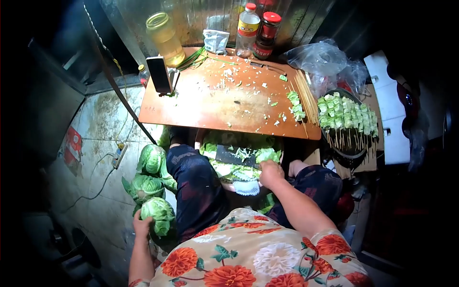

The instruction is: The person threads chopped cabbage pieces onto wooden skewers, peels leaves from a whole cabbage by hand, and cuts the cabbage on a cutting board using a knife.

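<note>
Well, closest to me, the person's left hand (142,222) has its fingers curved, only partly closed, around the side of a cabbage (160,216), apparently to steady it. It sits beside the left knee (193,174), with other cabbages (153,160) just beyond, presumably kept there for easy reach. The right hand (271,174) is at the near right of a basin (227,185) between the legs; its fingers curl downward, but I can't tell what they grip. Across the basin's leafy contents lies a dark flat slab (228,155) dusted with shreds. Beyond, the tabletop (205,103) carries scraps and a propped phone (159,75), likely angled for viewing. Bare sticks (308,98) lie along its right edge, near the loaded skewers (351,112), perhaps piled together off the working surface. Farthest back, a clear bottle (248,31) stands by the wall.
</note>
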Tool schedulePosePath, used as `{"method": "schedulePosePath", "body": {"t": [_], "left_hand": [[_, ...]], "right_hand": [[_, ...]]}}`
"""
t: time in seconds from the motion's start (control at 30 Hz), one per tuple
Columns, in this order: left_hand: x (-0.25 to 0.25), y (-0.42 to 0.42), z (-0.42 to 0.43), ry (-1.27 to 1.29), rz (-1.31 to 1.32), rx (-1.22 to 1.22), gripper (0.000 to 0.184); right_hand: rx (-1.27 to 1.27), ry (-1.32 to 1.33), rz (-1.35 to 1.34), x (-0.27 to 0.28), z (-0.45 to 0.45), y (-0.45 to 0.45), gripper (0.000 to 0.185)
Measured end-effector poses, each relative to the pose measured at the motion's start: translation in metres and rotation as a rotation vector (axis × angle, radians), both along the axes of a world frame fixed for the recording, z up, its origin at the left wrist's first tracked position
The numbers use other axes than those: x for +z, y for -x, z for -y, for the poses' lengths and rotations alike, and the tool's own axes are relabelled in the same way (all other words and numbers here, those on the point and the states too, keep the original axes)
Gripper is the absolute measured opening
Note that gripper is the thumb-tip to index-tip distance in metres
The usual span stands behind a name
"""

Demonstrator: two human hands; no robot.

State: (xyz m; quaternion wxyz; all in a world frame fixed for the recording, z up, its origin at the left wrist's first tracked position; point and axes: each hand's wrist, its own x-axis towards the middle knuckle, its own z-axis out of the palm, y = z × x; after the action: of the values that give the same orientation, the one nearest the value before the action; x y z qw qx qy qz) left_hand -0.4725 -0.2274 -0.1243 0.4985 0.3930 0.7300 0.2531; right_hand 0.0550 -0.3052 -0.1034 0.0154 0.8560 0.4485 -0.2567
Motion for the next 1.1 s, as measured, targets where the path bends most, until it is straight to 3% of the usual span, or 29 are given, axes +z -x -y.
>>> {"method": "schedulePosePath", "body": {"t": [0.13,0.27,0.33,0.37,0.43,0.57,0.63,0.73,0.87,0.93,1.0,1.1], "left_hand": [[0.061,-0.007,-0.059,-0.115,0.089,-0.089,0.064],[0.165,-0.107,-0.121,-0.305,0.104,-0.257,0.074],[0.17,-0.135,-0.162,-0.606,-0.409,-0.483,0.078],[0.183,-0.165,-0.173,-0.724,-0.527,-0.577,0.076],[0.192,-0.218,-0.196,-0.864,-0.497,-0.728,0.074],[0.197,-0.334,-0.208,-0.788,-0.558,-0.91,0.076],[0.175,-0.374,-0.215,-0.753,-0.528,-1.021,0.082],[0.157,-0.421,-0.198,-0.735,-0.648,-1.208,0.084],[0.169,-0.445,-0.17,-0.788,-0.803,-1.319,0.087],[0.166,-0.436,-0.168,-0.839,-0.635,-1.342,0.089],[0.152,-0.428,-0.171,-0.833,-0.53,-1.335,0.087],[0.136,-0.418,-0.166,-0.774,-0.315,-1.053,0.082]], "right_hand": [[0.027,0.04,0.02,-0.013,-0.002,-0.001,0.026],[0.072,0.101,0.007,-0.021,-0.004,-0.005,0.028],[0.068,0.097,0.012,-0.024,-0.005,-0.006,0.029],[0.072,0.105,0.02,-0.027,-0.006,-0.007,0.029],[0.048,0.092,0.029,-0.038,-0.006,-0.006,0.028],[0.056,0.127,0.019,-0.046,-0.006,-0.005,0.028],[0.027,0.103,0.014,-0.049,-0.006,-0.004,0.028],[-0.015,0.102,-0.027,-0.051,-0.006,-0.005,0.031],[0.018,0.213,0.024,-0.096,0.001,-0.003,0.044],[0.237,0.194,0.265,-0.113,0.009,0.0,0.042],[0.247,0.217,0.17,-0.112,-0.001,-0.005,0.042],[0.124,0.27,-0.065,-0.036,-0.017,0.004,0.045]]}}
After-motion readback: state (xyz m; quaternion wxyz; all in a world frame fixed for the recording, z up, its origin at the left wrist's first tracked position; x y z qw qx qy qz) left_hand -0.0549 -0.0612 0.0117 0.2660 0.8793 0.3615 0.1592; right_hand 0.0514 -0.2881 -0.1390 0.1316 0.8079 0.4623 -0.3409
